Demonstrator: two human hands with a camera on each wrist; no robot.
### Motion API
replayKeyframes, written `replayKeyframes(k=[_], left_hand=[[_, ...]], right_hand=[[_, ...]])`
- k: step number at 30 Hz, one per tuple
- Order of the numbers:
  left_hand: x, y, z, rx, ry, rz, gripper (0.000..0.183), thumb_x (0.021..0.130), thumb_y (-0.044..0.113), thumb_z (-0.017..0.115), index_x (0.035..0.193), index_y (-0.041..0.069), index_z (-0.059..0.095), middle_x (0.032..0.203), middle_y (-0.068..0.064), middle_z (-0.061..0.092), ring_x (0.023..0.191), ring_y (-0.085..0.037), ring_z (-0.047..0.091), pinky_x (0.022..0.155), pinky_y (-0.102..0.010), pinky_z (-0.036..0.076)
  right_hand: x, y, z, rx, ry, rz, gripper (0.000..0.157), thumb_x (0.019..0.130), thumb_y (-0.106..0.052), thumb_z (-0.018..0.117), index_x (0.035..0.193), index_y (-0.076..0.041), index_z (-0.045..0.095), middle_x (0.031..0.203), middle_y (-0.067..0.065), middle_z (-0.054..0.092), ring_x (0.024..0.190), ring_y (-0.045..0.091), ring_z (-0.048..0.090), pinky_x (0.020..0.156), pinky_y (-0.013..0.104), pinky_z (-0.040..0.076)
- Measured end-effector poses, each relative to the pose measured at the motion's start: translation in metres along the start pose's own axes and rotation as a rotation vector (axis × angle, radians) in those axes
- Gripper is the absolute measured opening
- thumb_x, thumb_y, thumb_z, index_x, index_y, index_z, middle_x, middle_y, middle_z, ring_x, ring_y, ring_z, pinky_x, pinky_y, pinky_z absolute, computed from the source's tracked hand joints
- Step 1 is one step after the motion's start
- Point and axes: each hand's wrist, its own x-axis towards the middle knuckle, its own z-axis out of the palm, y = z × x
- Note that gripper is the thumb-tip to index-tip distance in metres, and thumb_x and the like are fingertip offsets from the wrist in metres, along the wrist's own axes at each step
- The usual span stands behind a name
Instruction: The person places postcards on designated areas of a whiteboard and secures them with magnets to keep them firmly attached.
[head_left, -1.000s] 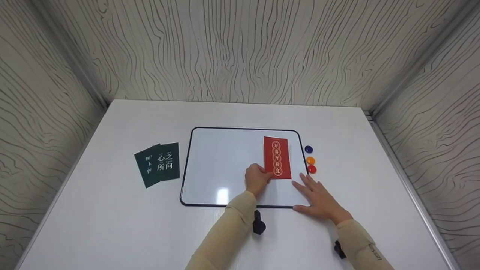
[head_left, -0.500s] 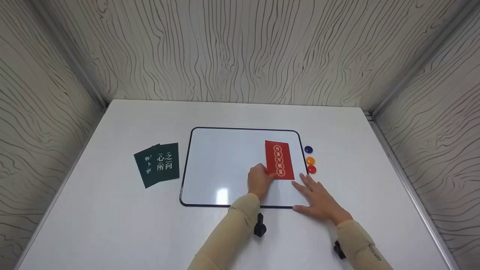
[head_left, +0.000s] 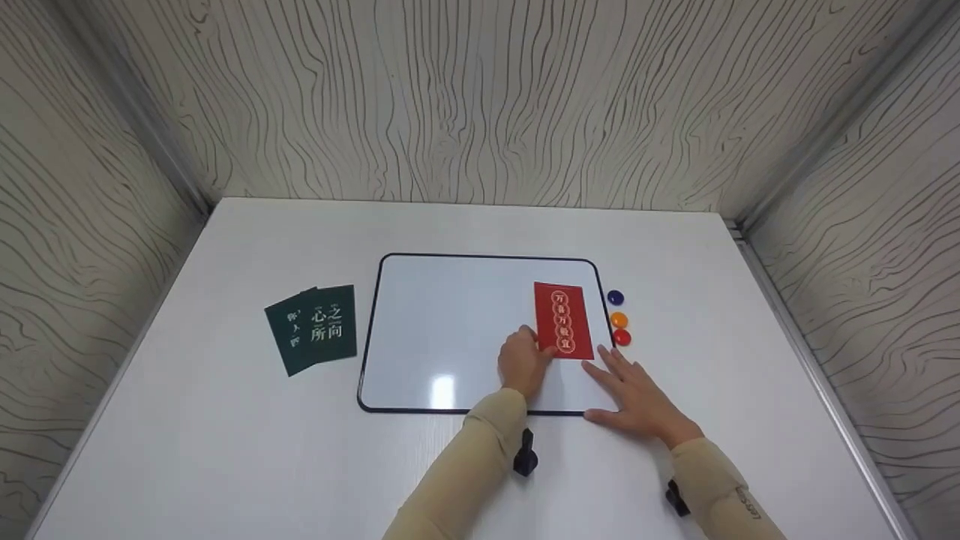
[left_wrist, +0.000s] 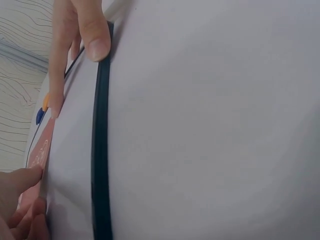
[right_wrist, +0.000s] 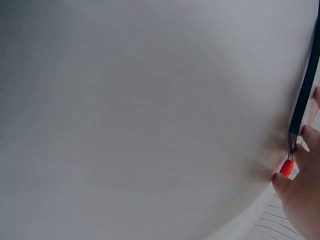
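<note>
The left hand (head_left: 523, 365) pinches a red paper card (head_left: 562, 319) at its near left corner, thumb on top and the remaining fingers curled at the edge. The card lies over the right part of a black-framed whiteboard (head_left: 442, 322), its pale lettering set in a column of linked circles. Whether its whole underside meets the board cannot be told.

The right hand (head_left: 637, 397) is spread wide and grasps nothing. Its thumb rests on the near frame; its index fingertip is just beside the card's near right corner.

Along the outer right side of the frame, from far to near, sit a dark blue disc (head_left: 616, 298), an orange disc (head_left: 619, 320) and a red disc (head_left: 622, 337), the last near the right hand's fingers.

Left of the whiteboard, apart from it, two dark green cards (head_left: 334, 322) with white lettering overlap on the white table (head_left: 225, 450).
</note>
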Motion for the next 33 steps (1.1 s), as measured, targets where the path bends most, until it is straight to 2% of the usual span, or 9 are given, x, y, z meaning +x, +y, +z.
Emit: replayKeyframes(k=[6,14,19,22,25,30,33], left_hand=[[0.0,-0.001,-0.002,0.013,0.009,0.007,0.03,0.084,0.028,0.074,0.101,0.006,0.062,0.09,-0.005,0.068,0.077,-0.013,0.059,0.073,-0.028,0.052],[0.0,-0.002,-0.007,-0.027,-0.022,-0.012,0.028,0.087,0.026,0.071,0.103,0.005,0.063,0.087,-0.005,0.066,0.073,-0.011,0.054,0.069,-0.025,0.049],[0.002,-0.004,-0.01,0.0,-0.063,0.041,0.022,0.09,0.024,0.068,0.103,0.007,0.063,0.086,-0.003,0.065,0.073,-0.009,0.054,0.068,-0.023,0.048],[0.002,-0.006,-0.011,0.06,-0.105,0.112,0.019,0.092,0.024,0.064,0.104,0.009,0.063,0.088,-0.001,0.065,0.076,-0.008,0.055,0.07,-0.022,0.05],[0.003,-0.008,-0.012,0.196,-0.13,0.227,0.018,0.094,0.024,0.062,0.106,0.01,0.064,0.092,0.0,0.066,0.081,-0.008,0.059,0.075,-0.021,0.053],[0.003,-0.012,-0.014,0.505,-0.083,0.456,0.023,0.096,0.029,0.058,0.109,0.012,0.066,0.101,0.0,0.066,0.092,-0.011,0.063,0.082,-0.023,0.056],[0.004,-0.016,-0.016,0.614,-0.063,0.572,0.026,0.097,0.033,0.057,0.113,0.015,0.067,0.107,0.002,0.065,0.099,-0.011,0.061,0.088,-0.026,0.055]], right_hand=[[0.001,0.0,0.0,0.006,-0.001,-0.002,0.081,0.083,-0.063,0.059,0.15,-0.025,0.034,0.163,0.009,0.021,0.151,0.038,0.018,0.12,0.062,0.019],[0.002,-0.001,0.001,0.008,-0.002,-0.004,0.08,0.084,-0.063,0.059,0.15,-0.026,0.034,0.163,0.008,0.02,0.151,0.038,0.018,0.12,0.063,0.018],[0.002,-0.002,0.001,0.011,-0.001,-0.004,0.08,0.083,-0.062,0.06,0.15,-0.026,0.034,0.163,0.008,0.02,0.15,0.038,0.018,0.119,0.064,0.019],[0.001,-0.002,0.0,0.016,0.004,-0.006,0.08,0.084,-0.061,0.06,0.15,-0.025,0.034,0.163,0.009,0.021,0.15,0.039,0.018,0.119,0.064,0.02],[0.001,-0.001,-0.001,0.015,0.004,-0.006,0.08,0.084,-0.06,0.061,0.15,-0.025,0.035,0.163,0.009,0.022,0.15,0.038,0.019,0.119,0.063,0.02],[0.001,-0.001,-0.002,-0.001,-0.011,-0.002,0.08,0.083,-0.06,0.062,0.15,-0.024,0.035,0.163,0.01,0.022,0.15,0.038,0.02,0.119,0.063,0.021],[0.002,-0.001,-0.003,-0.003,-0.015,0.003,0.08,0.083,-0.059,0.063,0.15,-0.024,0.035,0.163,0.009,0.022,0.15,0.037,0.02,0.119,0.063,0.022]])
